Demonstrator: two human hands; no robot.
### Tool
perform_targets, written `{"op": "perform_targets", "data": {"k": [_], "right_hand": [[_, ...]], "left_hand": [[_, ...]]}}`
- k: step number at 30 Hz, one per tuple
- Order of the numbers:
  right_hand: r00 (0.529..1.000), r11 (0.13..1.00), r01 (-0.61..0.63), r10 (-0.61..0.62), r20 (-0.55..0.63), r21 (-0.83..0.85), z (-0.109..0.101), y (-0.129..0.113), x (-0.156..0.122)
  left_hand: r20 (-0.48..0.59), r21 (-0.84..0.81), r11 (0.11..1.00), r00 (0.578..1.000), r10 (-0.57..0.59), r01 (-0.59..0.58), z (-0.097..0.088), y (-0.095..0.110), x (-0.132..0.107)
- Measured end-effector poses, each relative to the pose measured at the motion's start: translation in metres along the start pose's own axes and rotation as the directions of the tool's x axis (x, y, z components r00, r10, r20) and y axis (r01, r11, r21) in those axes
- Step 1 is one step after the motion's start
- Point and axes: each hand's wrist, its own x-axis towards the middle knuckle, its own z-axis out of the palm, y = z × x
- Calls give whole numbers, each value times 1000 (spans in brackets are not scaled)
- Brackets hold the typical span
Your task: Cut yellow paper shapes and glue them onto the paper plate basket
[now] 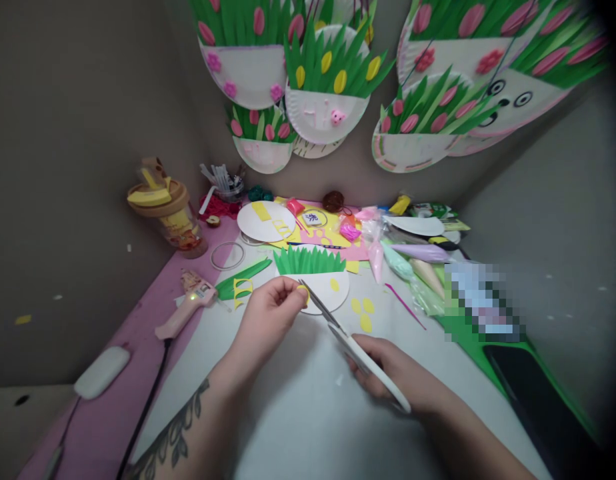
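Between thumb and fingers, my left hand (275,308) pinches a small yellow paper piece (303,297). White-handled scissors (361,357) are gripped in my right hand (388,373), their blades pointing up and left to that piece. Just beyond my left hand lies a white paper plate (328,293) with a green paper grass fringe (311,260) along its top and one yellow oval on it. Several cut yellow ovals (367,323) rest on the white sheet right of the plate. A yellow paper offcut (243,292) with cut-out curves lies left of my left hand.
A pink glue gun (188,303) and a lidded cup (168,213) stand at left. Piping bags (398,260), a dark phone-like slab (533,400) and a purple stick (405,307) lie at right. Finished plate crafts (331,110) hang on the wall above.
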Motion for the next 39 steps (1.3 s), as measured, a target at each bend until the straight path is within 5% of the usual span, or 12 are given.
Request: {"op": "perform_targets", "data": {"k": [20,39], "right_hand": [[987,984,98,-76,-144,149,-3,20,6],[998,996,43,-39,-56,71,18,-1,7]], "left_hand": [[-14,-176,979,995,99,-99,-2,-6,4],[-27,-478,872,990,-140,111,12,-2,2]]}}
